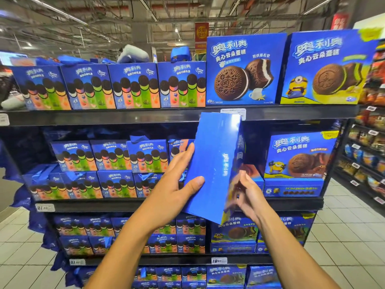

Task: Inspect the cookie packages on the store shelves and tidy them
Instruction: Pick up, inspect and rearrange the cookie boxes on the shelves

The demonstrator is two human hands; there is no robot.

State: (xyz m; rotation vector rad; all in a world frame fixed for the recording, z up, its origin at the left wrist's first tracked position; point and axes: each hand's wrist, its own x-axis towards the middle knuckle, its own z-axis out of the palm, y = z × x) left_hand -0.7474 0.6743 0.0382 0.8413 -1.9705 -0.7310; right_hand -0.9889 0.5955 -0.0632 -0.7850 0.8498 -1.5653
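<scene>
The left hand gripped the blue box by its side, thumb across it, turning it edge-on for checking. The right hand steadied the printed face with straight fingers, in front of the gap on the middle shelf.

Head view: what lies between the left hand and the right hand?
The head view shows the tilted blue cookie box between them; the left hand holds its side and the right hand touches its front.
</scene>
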